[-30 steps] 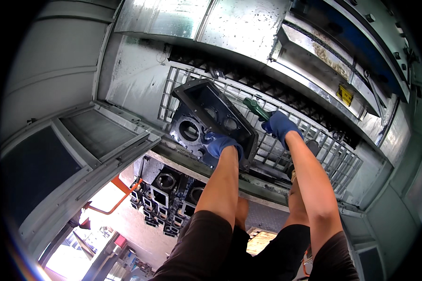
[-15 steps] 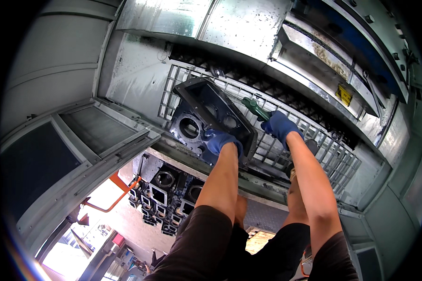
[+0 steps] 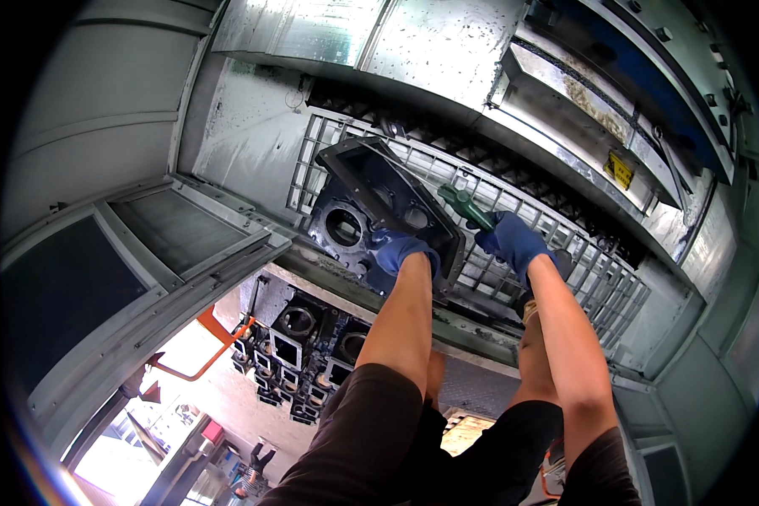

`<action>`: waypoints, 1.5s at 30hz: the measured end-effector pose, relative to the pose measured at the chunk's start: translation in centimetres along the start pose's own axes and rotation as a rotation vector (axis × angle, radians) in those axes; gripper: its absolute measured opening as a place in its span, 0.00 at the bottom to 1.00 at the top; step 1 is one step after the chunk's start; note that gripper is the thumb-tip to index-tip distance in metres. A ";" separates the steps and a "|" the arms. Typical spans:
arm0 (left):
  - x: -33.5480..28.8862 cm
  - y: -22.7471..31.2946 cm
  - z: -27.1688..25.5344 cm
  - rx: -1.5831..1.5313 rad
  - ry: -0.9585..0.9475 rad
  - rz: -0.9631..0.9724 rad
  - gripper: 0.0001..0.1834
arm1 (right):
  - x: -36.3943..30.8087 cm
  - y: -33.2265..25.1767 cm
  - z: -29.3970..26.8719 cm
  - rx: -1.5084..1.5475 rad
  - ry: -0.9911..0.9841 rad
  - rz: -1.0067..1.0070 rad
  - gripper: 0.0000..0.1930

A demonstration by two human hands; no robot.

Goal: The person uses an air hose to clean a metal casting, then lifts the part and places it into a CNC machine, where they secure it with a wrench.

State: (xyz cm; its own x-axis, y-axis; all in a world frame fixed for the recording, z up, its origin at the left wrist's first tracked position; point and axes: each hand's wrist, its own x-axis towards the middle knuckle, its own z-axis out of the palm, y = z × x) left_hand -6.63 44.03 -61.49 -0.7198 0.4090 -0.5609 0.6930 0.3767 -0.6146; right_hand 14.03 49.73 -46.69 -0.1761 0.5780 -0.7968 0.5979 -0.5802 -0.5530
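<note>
A large dark metal housing (image 3: 343, 228) with round bores and a wide rectangular flange sits tilted on the grating. My left hand (image 3: 399, 253), in a blue glove, grips its near edge beside the round bore. My right hand (image 3: 514, 239), gloved as well, is closed around a green air blow gun (image 3: 466, 206). The blow gun's front end points up and left, over the far right side of the housing. Its nozzle tip is hard to make out against the metal, and the glove hides the lower handle.
A pale slatted grating (image 3: 594, 295) lies under the housing, within a metal machine enclosure. Beyond it runs a dark trough below steel covers (image 3: 430, 42). At the left stands a framed door (image 3: 101, 287). Several dark castings (image 3: 291, 350) are grouped outside, lower left, near an orange bar (image 3: 215, 354).
My right hand and the green blow gun have moved slightly right and toward me. My left hand keeps its hold on the housing, which has barely shifted.
</note>
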 end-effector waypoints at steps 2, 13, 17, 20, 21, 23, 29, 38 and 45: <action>-1.5 -0.4 -1.1 0.270 0.028 0.229 0.14 | -0.5 1.7 0.1 -0.001 0.000 -0.004 0.08; 0.3 0.5 0.7 0.028 -0.040 0.042 0.15 | -4.6 -2.6 -0.7 -0.170 -0.004 -0.030 0.13; 0.7 0.3 1.3 0.094 0.049 0.111 0.15 | -4.6 -3.0 -1.3 -0.129 -0.054 0.036 0.13; -0.1 0.1 -0.3 0.030 0.032 0.092 0.16 | -5.3 -2.1 -1.1 -0.003 -0.014 0.020 0.09; -0.7 -0.1 -1.2 -0.008 0.012 0.074 0.16 | -5.8 -1.6 -0.9 0.054 0.014 -0.003 0.07; -1.1 -0.4 -2.6 -0.049 -0.012 0.068 0.16 | -6.7 -1.5 -0.8 0.072 -0.023 0.008 0.07; -0.2 0.0 -1.1 0.063 -0.009 0.100 0.17 | -7.6 0.0 0.2 0.101 -0.016 -0.036 0.10; -4.2 -0.9 -6.8 0.297 -0.191 0.333 0.20 | -8.8 -0.5 -1.3 0.195 -0.022 0.008 0.08; -4.5 -3.0 -7.4 0.580 0.032 0.573 0.24 | -12.9 -0.8 -2.6 0.005 0.013 0.015 0.10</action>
State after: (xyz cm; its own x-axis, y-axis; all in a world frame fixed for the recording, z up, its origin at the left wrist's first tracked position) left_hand -5.15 47.24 -52.98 -0.2518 0.4347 -0.8647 0.8158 -0.3853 -0.4313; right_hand 17.88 44.23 -35.38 -0.1573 0.5763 -0.8020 0.5962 -0.5920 -0.5423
